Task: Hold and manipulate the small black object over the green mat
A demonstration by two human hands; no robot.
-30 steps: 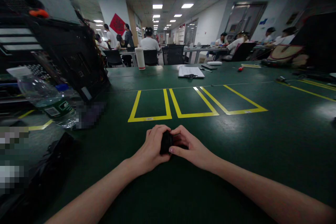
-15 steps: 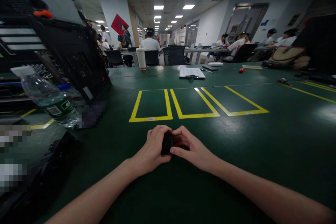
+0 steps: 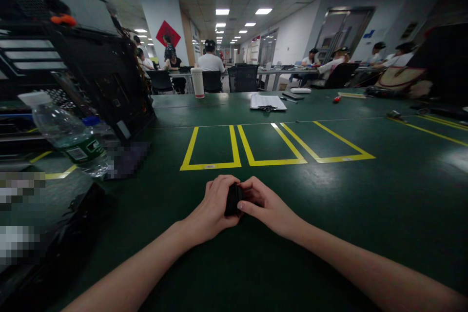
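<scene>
Between my two hands is a small black boxy object (image 3: 232, 201); its exact kind cannot be made out. My left hand (image 3: 215, 204) wraps round it from the left, thumb below and fingers over the top. From the right, my right hand (image 3: 266, 206) grips its edge with thumb and fingertips. Both hands are low over the green table (image 3: 204, 273), just in front of the yellow tape outlines (image 3: 210, 166). Fingers cover much of the object's far side and top.
At left stand a plastic bottle (image 3: 69, 131) and a large open black computer case (image 3: 106, 83). Farther back are a clipboard with paper (image 3: 268, 102), a white cup (image 3: 197, 83) and a small red item (image 3: 337, 100). People sit at tables beyond.
My right thumb has shifted slightly on the black object's edge. Both hands otherwise stay in place, still around it.
</scene>
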